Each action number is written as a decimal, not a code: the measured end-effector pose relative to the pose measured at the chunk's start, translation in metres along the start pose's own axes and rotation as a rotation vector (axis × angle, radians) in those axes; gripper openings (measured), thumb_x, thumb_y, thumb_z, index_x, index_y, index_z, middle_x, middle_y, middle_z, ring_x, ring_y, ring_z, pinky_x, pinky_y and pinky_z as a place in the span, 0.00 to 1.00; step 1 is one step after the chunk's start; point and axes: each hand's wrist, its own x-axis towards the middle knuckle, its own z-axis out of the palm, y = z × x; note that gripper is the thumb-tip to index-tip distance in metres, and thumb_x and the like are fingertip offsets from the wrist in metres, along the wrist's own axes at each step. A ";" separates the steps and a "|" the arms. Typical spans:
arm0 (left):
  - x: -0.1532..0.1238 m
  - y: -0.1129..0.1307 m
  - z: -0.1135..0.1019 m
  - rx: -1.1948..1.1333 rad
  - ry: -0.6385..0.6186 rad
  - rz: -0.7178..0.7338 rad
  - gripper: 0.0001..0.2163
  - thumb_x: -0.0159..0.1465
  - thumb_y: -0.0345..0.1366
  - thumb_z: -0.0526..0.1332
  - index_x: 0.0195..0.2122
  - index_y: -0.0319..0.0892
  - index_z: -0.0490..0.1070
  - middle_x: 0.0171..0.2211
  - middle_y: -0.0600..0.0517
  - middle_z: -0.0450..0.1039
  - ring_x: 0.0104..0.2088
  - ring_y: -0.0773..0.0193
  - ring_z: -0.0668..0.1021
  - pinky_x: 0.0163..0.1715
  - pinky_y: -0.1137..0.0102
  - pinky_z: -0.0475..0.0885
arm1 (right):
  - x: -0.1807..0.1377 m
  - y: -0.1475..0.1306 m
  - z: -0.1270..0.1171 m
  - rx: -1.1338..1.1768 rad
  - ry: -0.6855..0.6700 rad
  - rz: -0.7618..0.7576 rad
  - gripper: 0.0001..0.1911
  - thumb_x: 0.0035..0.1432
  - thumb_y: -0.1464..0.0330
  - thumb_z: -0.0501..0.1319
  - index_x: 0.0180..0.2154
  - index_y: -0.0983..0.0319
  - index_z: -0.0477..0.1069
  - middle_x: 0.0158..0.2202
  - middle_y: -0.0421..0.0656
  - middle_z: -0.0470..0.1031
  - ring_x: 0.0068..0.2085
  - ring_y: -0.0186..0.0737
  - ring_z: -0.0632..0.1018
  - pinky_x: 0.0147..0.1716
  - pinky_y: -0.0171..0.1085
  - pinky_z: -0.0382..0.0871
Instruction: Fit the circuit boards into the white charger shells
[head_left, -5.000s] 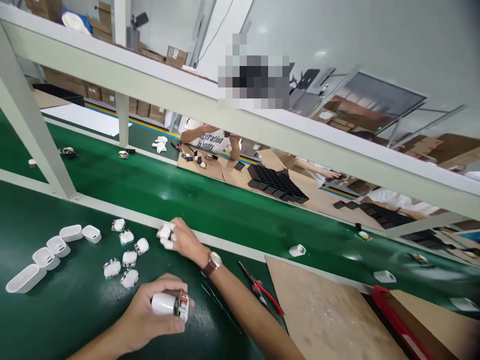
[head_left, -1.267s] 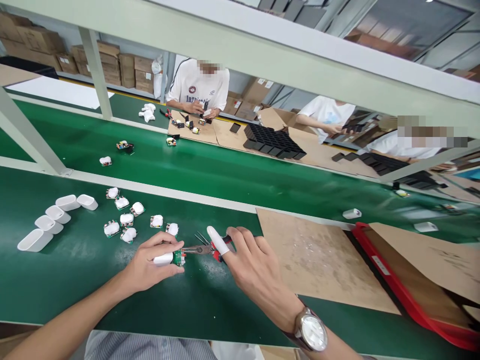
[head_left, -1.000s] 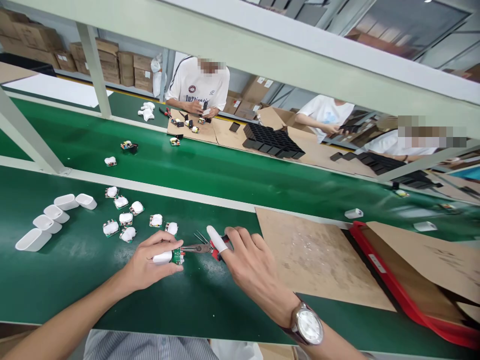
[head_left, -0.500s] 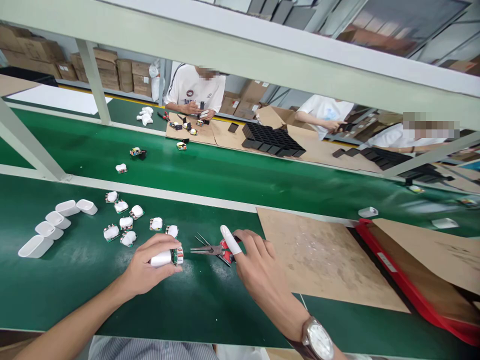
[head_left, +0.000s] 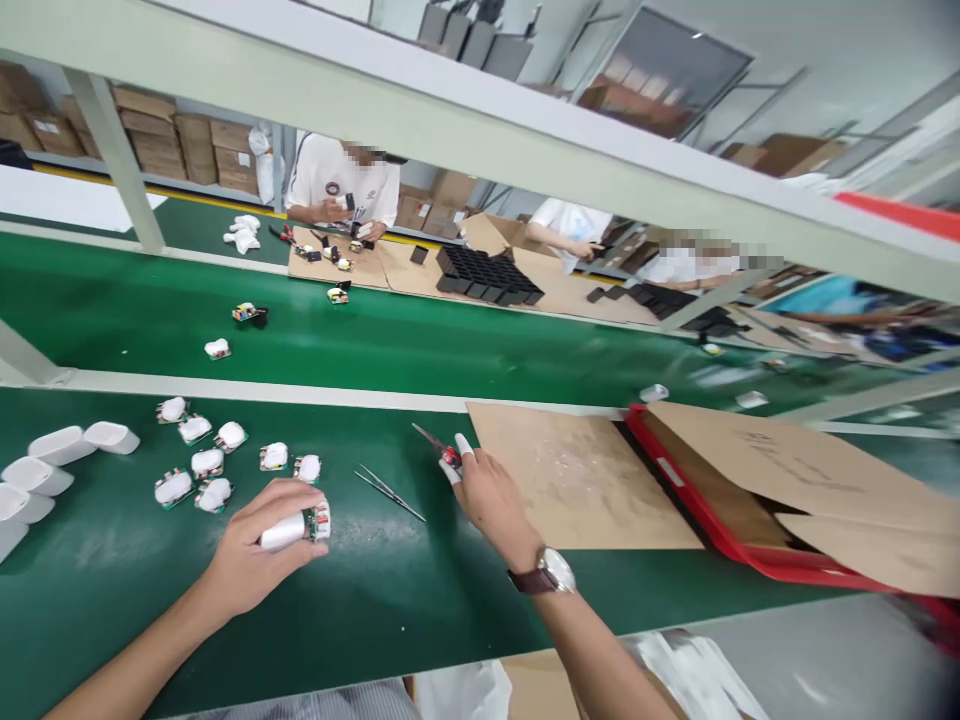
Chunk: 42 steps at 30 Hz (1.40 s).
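Observation:
My left hand [head_left: 244, 555] is closed around a white plastic housing [head_left: 282, 534]. A circuit board [head_left: 318, 520] with white and reddish parts sticks out of the housing's right end, between my thumb and fingertips. My right hand [head_left: 491, 500], with white covers on some fingers, grips red-handled needle-nose pliers [head_left: 430, 440], their jaws pointing up and left. Between the hands, metal tweezers [head_left: 390, 494] lie on the green bench. Several circuit boards with white tops [head_left: 208, 463] lie beyond my left hand. White empty housings [head_left: 57, 445] stand in a row at the left.
A cardboard sheet [head_left: 577, 480] lies right of my right hand, beside a red tray [head_left: 739, 545] with cardboard on it. A green conveyor [head_left: 420, 345] runs behind a pale rail. Across it, co-workers [head_left: 346, 185] handle parts near a black grid tray [head_left: 487, 275].
My view has swung to the right. My right hand has carried the pliers up and away from the tweezers, which now lie apart from it. My left hand still holds the housing and board.

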 end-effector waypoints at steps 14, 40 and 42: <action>-0.001 -0.009 0.008 -0.046 -0.063 -0.020 0.18 0.63 0.32 0.73 0.55 0.48 0.80 0.48 0.45 0.82 0.49 0.53 0.83 0.47 0.62 0.81 | 0.001 -0.022 0.000 0.237 0.085 0.081 0.25 0.75 0.55 0.53 0.59 0.69 0.68 0.55 0.63 0.73 0.54 0.60 0.76 0.50 0.54 0.73; -0.006 -0.004 0.008 -0.071 -0.108 -0.066 0.19 0.64 0.31 0.72 0.57 0.49 0.78 0.49 0.46 0.82 0.49 0.55 0.83 0.47 0.64 0.81 | -0.007 -0.067 -0.023 0.900 0.181 -0.226 0.24 0.73 0.66 0.59 0.68 0.53 0.64 0.57 0.50 0.76 0.57 0.49 0.78 0.58 0.52 0.77; -0.005 -0.002 0.006 -0.037 -0.088 -0.110 0.18 0.64 0.32 0.72 0.55 0.50 0.79 0.50 0.47 0.82 0.48 0.55 0.84 0.46 0.67 0.82 | -0.007 -0.030 0.003 0.672 0.233 -0.005 0.23 0.73 0.64 0.58 0.66 0.56 0.65 0.55 0.54 0.75 0.57 0.54 0.76 0.58 0.59 0.74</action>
